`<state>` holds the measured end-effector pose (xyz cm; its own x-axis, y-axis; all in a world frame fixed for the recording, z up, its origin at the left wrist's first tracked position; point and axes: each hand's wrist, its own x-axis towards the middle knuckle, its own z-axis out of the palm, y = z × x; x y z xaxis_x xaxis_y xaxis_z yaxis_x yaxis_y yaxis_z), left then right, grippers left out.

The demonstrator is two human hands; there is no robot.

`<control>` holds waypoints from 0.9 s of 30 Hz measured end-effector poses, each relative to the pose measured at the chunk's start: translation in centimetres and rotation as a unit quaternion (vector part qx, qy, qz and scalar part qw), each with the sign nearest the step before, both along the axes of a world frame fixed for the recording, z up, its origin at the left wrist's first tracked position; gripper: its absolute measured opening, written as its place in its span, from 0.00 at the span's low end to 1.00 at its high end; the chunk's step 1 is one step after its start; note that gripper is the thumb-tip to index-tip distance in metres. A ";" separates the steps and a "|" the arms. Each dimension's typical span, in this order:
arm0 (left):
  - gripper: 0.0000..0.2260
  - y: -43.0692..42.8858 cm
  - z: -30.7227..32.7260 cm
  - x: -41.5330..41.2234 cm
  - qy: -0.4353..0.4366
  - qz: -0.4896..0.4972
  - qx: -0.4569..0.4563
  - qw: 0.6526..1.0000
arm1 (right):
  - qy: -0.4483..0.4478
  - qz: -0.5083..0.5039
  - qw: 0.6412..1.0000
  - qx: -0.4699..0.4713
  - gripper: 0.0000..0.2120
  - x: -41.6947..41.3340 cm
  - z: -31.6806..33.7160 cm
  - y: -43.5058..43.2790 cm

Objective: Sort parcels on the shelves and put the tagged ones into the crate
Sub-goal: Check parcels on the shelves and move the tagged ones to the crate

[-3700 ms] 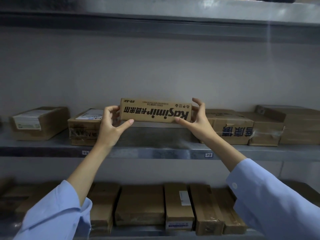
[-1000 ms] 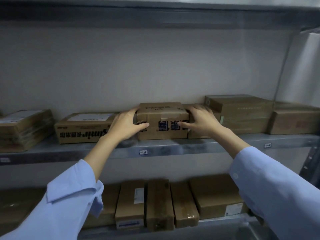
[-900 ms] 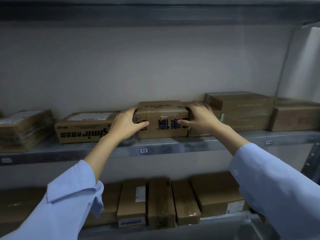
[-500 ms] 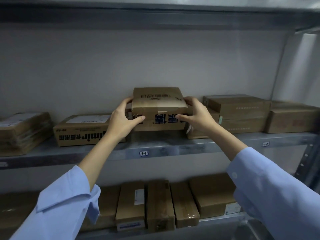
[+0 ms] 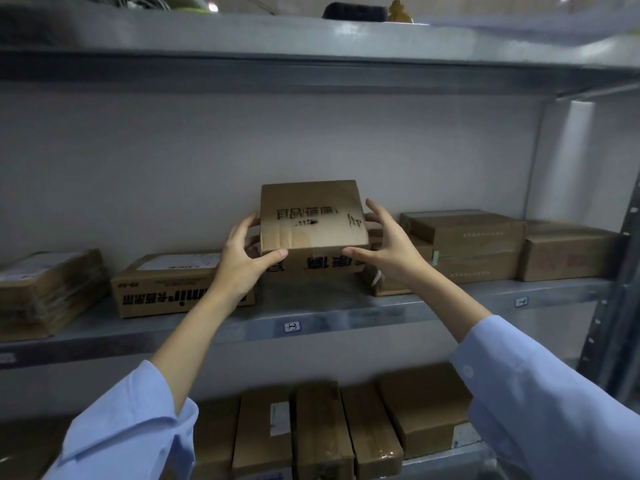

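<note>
Three metal shelves are showing: top shelf (image 5: 242, 36), middle shelf (image 5: 346, 320), bottom shelf (image 5: 450, 462). Two hands, the left hand (image 5: 239, 268) and the right hand (image 5: 391, 251), are gripping one held parcel (image 5: 311, 216). At least six other parcels (image 5: 464, 230) are resting on the middle shelf: two at 9 o'clock, four at 3 o'clock. Five bottom parcels (image 5: 322, 431) are lying at 6 o'clock, darker ones at 7 o'clock being too dim to count. Two number labels (image 5: 292, 327) are showing clearly.

You see a dim view, light from 12 o'clock, glare on the wall (image 5: 576, 157) at 2 o'clock, lower parcels (image 5: 322, 431) shadowed at 6 o'clock, edges bowed, held box (image 5: 311, 216) blurred.
</note>
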<state>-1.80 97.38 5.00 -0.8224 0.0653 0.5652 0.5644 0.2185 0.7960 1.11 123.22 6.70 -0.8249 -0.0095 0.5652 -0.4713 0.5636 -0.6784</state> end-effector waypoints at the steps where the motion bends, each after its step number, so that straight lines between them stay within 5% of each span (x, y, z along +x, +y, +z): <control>1: 0.38 0.0 0.1 0.1 0.005 -0.002 -0.002 1.000 | 0.002 -0.004 1.000 0.006 0.47 0.1 0.0 -0.1; 10: 0.41 0.0 0.5 0.2 0.015 -0.014 -0.014 1.000 | -0.012 -0.013 0.999 0.043 0.52 0.4 0.3 -0.2; 20: 0.32 -0.2 0.3 0.0 0.005 -0.054 0.062 0.997 | 0.004 0.023 1.000 -0.015 0.50 0.4 0.4 -0.4; 24: 0.37 -0.4 0.5 0.3 0.005 -0.063 0.050 0.997 | 0.002 0.006 1.000 0.002 0.55 0.3 0.2 -0.5; 27: 0.36 -0.4 0.5 0.5 0.013 -0.037 0.011 0.999 | -0.007 0.007 1.000 0.009 0.50 0.2 0.0 -0.5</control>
